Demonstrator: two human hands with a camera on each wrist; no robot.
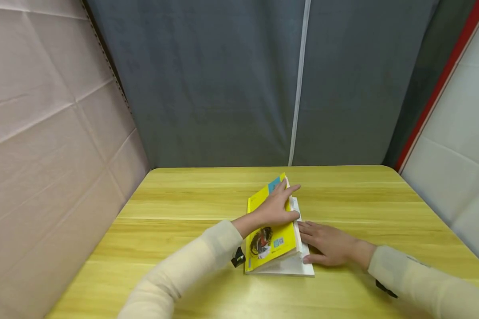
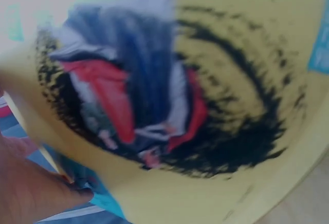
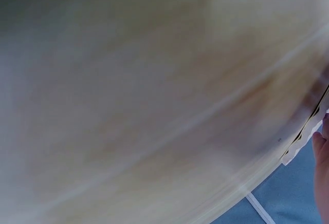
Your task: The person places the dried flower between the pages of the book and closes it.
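Note:
A book (image 1: pixel 279 237) with a yellow cover lies partly opened on the table, its cover and upper pages tilted up on the right side. Dark brushwork and a figure in red and blue show on the cover (image 2: pixel 231 80) in the left wrist view. My left hand (image 1: pixel 277 208) lies over the cover and holds its raised right edge, thumb and fingers spread along it. My right hand (image 1: pixel 329 243) rests flat, its straight fingers touching the right edge of the white lower part (image 1: pixel 291 265). What lies between the tilted pages is hidden.
The wooden table (image 1: pixel 183 195) extends around the book. A dark grey curtain (image 1: pixel 215 88) with a pale vertical strip hangs behind it. Pale cloth walls (image 1: pixel 44 133) flank both sides. The right wrist view shows mostly blurred tabletop (image 3: pixel 154 106).

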